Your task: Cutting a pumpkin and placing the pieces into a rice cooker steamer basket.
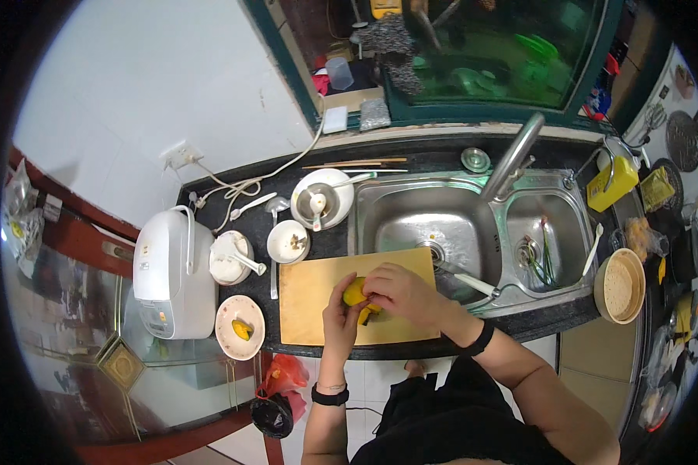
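A piece of yellow-fleshed pumpkin (353, 292) is held above the cutting board (308, 308). My left hand (342, 314) grips it from the left side. My right hand (396, 290) is at its right side with the fingertips pinched against it; whether they hold a small bit is hidden. Beneath the hands, more yellow pumpkin with dark rind (367, 314) shows on the board. Another pumpkin piece (242, 329) lies on a plate (227, 346) left of the board.
The board overlaps the double sink (424, 215), where a white-handled knife (476, 285) rests by the right basin. Bowls (288, 256) and a rice cooker (174, 267) stand left. Scallions (545, 261) lie in the right basin. A round container (619, 286) stands at the right.
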